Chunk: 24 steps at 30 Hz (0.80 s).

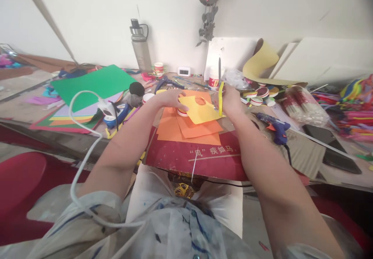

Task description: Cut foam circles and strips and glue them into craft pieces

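My left hand point(175, 98) pinches a sheet of yellow paper point(201, 115) at its left edge, thumb on top. The sheet has a rounded opening near its upper edge, with orange showing through. My right hand point(231, 100) is closed around yellow-handled scissors point(220, 99) at the sheet's right side; their blades are mostly hidden. Beneath lie several orange paper sheets point(189, 134) on a dark red board point(195, 161) with white lettering. A small round red-and-white piece point(182, 113) shows partly under the yellow paper, by my left fingers.
Left are green paper point(96, 86), a blue power strip point(116, 117) and a white cable point(80, 173) looping past my left arm. A bottle point(141, 49) and paper cup point(214, 78) stand behind. Right are a blue glue gun point(278, 130), a phone point(332, 148) and bagged sticks point(304, 105).
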Motion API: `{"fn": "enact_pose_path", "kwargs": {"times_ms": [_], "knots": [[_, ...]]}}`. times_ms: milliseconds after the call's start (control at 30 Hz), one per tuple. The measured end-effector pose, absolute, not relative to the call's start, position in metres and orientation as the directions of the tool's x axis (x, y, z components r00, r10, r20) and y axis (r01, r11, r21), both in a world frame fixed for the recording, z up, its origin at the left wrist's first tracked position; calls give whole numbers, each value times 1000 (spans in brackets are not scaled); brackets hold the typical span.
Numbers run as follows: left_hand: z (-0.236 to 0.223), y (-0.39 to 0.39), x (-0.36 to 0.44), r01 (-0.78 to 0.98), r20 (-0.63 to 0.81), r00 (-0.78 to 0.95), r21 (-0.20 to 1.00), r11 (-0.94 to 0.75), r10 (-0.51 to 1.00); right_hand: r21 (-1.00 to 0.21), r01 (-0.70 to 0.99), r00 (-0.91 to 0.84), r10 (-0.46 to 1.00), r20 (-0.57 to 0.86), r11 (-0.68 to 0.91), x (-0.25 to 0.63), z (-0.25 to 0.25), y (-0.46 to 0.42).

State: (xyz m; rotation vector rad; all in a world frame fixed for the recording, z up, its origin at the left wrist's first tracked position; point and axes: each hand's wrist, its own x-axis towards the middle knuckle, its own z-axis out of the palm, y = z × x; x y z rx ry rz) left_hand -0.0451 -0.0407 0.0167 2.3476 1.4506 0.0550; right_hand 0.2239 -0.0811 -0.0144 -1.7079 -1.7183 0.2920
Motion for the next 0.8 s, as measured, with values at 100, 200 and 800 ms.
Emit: {"fn": "enact_pose_path", "kwargs": {"times_ms": [100,200,800], "knots": [[20,-46,-45,827,-228,540,323,-460,810,-465,882,100,939,330,70,221,-15,-87],[19,-51,-41,790,-249,604,313,-527,757,-367,923,16,943,333,114,214,-18,-90],[30,-61,-37,672,99,600,476,-567,794,-493,866,21,979,204,84,218,-40,-76]]}}
